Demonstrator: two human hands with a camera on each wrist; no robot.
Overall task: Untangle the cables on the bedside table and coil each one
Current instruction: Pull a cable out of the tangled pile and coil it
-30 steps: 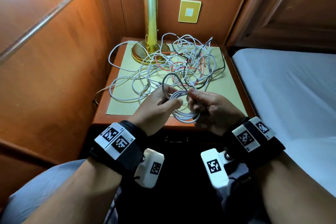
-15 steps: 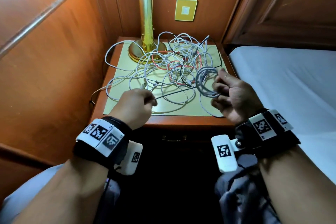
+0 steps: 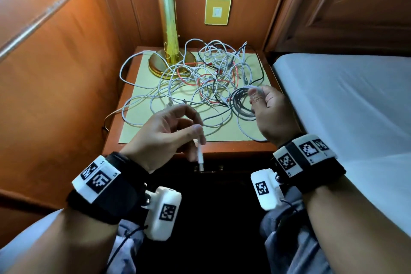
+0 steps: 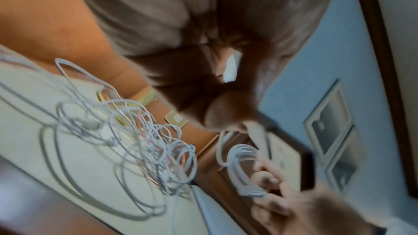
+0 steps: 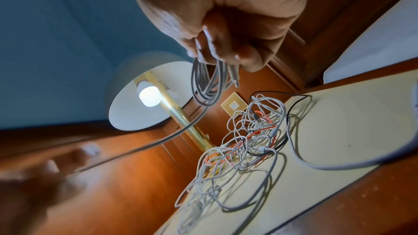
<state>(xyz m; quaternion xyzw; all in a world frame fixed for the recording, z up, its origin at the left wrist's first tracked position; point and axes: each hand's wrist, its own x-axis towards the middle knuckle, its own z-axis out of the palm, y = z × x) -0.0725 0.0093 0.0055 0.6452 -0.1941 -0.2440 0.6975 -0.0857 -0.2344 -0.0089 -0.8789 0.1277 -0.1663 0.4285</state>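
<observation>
— How are the two hands placed?

— Both forearms reach forward, each with a black band at the wrist. The left hand (image 3: 169,131) is lower, fingers curled, thumb and forefinger pinching the white cable end (image 3: 200,158), which hangs down.

— And the right one?

— The right hand (image 3: 270,113) is raised higher, fingers curled around the grey coiled cable (image 3: 241,104). The hands are well apart.

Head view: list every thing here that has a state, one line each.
Lamp: lit, upright.
Cable pile: tangled on the table.
Grey coil: wound in loops, gripped by the right hand.
White plug: hanging down, pinched by the left hand.
</observation>
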